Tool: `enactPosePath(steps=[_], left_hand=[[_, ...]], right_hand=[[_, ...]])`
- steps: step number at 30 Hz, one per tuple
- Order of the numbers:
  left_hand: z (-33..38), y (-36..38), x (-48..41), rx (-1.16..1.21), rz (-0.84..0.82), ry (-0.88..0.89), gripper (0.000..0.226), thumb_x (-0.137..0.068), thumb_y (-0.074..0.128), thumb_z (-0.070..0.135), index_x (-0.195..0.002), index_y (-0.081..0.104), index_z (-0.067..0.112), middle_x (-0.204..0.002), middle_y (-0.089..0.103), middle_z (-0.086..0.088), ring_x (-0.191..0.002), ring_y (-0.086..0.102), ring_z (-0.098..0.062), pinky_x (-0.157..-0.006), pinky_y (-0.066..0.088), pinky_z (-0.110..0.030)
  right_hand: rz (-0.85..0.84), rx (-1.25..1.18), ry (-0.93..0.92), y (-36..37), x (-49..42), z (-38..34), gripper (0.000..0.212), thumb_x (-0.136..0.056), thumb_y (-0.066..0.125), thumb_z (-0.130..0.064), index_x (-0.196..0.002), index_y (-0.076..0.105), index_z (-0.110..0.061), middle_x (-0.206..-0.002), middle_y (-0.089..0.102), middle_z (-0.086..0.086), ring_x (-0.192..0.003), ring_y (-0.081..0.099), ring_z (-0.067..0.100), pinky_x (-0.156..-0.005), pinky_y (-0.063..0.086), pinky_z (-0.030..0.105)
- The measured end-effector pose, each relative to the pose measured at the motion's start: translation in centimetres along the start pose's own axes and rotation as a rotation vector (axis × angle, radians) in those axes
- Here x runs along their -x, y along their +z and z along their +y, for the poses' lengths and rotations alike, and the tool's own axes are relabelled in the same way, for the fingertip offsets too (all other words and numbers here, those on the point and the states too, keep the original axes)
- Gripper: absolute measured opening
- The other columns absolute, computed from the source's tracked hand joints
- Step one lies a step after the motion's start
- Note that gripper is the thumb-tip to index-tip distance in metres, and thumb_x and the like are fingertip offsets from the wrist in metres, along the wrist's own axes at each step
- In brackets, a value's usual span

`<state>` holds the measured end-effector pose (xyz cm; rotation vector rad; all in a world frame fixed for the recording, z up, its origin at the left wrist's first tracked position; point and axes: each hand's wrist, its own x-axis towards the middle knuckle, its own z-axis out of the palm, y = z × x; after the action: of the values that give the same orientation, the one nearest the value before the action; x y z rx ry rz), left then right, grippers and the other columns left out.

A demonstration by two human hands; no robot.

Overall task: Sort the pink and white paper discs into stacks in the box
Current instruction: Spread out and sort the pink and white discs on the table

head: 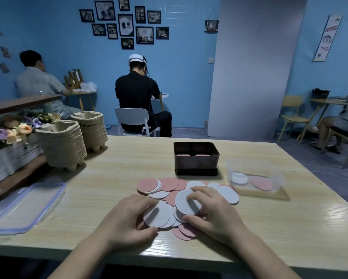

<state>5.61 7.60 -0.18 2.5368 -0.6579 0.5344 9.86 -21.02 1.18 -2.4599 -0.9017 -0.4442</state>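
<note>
Slippage risk: L hand [129, 218] curls round a loose fan of white discs [157, 217]; R hand [215, 213] pinches one disc [186, 204], pink may cling under. Rest of pile [169, 184] at 12, box [255, 166] 2 o'clock.

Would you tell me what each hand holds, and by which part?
Left hand: a white disc, pinched by opposite edges. Right hand: a second disc, fingertips on its face, thumb at its near edge.

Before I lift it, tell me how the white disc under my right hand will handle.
The disc looks thin and flat, so it is probably very light. It holds its shape tilted under the right hand, so it is likely stiffish, not limp. On the loose pile, it may slide off smooth neighbours.
</note>
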Motion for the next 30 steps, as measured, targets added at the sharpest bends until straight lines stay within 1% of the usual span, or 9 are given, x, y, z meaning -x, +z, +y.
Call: enactPosePath(steps=[5,9,12,16,18,21,25,27,30], left_hand=[[-0.2,0.0,0.0,0.089,0.029,-0.059,0.063,-0.069,0.080,0.046,-0.128,0.060,0.034,-0.123,0.059,0.026,-0.117,0.054,0.006,-0.098,0.047,-0.026],[0.3,0.3,-0.9,0.174,0.059,-0.060,0.065,-0.074,0.081,0.037,-0.133,0.055,0.030,-0.126,0.057,0.022,-0.122,0.056,-0.007,-0.094,0.053,-0.031],[0.7,1.1,-2.0,0.163,0.113,0.027,0.065,-0.077,0.080,0.035,-0.136,0.052,0.029,-0.131,0.056,0.014,-0.124,0.056,-0.014,-0.095,0.052,-0.031],[1.9,2.5,-3.7,0.180,0.116,0.061,0.059,-0.083,0.078,0.050,-0.133,0.050,0.035,-0.128,0.054,0.019,-0.119,0.053,-0.008,-0.086,0.053,-0.022],[2.5,3.2,-4.4,0.161,0.108,0.090,0.062,-0.083,0.073,0.061,-0.133,0.052,0.031,-0.128,0.057,0.017,-0.118,0.052,-0.004,-0.092,0.048,-0.020],[2.8,4.0,-4.9,0.159,0.104,0.118,0.067,-0.082,0.069,0.065,-0.135,0.052,0.027,-0.136,0.058,0.011,-0.124,0.052,-0.004,-0.100,0.043,-0.019],[2.2,4.5,-4.4,0.184,0.127,0.106,0.065,-0.080,0.073,0.054,-0.135,0.055,0.024,-0.146,0.051,0.010,-0.135,0.046,0.000,-0.107,0.039,-0.016],[1.9,4.3,-4.0,0.163,0.156,0.082,0.059,-0.082,0.071,0.051,-0.132,0.058,0.022,-0.140,0.057,0.011,-0.130,0.050,-0.001,-0.104,0.045,-0.023],[1.8,3.8,-3.8,0.152,0.205,0.079,0.042,-0.087,0.069,0.042,-0.124,0.063,0.022,-0.124,0.065,0.015,-0.115,0.061,-0.003,-0.092,0.052,-0.029]], right_hand=[[-0.019,-0.004,-0.012,0.1,-0.1,0.2,0.041,-0.080,0.066,-0.063,-0.107,0.059,-0.033,-0.135,0.053,-0.014,-0.126,0.042,0.003,-0.089,0.031,0.012],[-0.009,-0.016,0.006,0.4,-0.2,0.6,0.039,-0.082,0.068,-0.059,-0.107,0.057,-0.032,-0.140,0.050,-0.014,-0.130,0.038,0.002,-0.094,0.021,0.001],[-0.008,-0.017,0.002,0.8,-0.2,0.8,0.038,-0.082,0.067,-0.059,-0.107,0.055,-0.033,-0.142,0.048,-0.014,-0.131,0.038,0.004,-0.099,0.026,0.007],[0.014,-0.037,-0.020,1.4,-0.2,1.0,0.051,-0.083,0.065,-0.060,-0.122,0.052,-0.031,-0.142,0.050,-0.011,-0.131,0.043,0.009,-0.105,0.037,0.022],[0.025,-0.041,-0.039,1.6,-0.2,1.1,0.053,-0.084,0.065,-0.058,-0.126,0.051,-0.028,-0.142,0.051,-0.007,-0.130,0.046,0.012,-0.106,0.039,0.025],[0.022,-0.047,-0.051,1.6,-0.2,1.3,0.044,-0.085,0.066,-0.052,-0.118,0.053,-0.027,-0.144,0.049,-0.005,-0.130,0.045,0.014,-0.106,0.039,0.025],[0.029,-0.067,-0.052,1.6,0.1,1.6,0.040,-0.085,0.069,-0.052,-0.116,0.054,-0.030,-0.145,0.048,-0.008,-0.131,0.044,0.011,-0.106,0.036,0.021],[0.046,-0.076,-0.044,1.6,0.2,1.6,0.040,-0.085,0.069,-0.052,-0.114,0.055,-0.029,-0.145,0.048,-0.008,-0.132,0.043,0.010,-0.107,0.033,0.019],[0.073,-0.095,-0.023,1.3,0.2,1.5,0.041,-0.084,0.069,-0.052,-0.115,0.058,-0.027,-0.143,0.050,-0.008,-0.133,0.043,0.009,-0.107,0.030,0.015]])
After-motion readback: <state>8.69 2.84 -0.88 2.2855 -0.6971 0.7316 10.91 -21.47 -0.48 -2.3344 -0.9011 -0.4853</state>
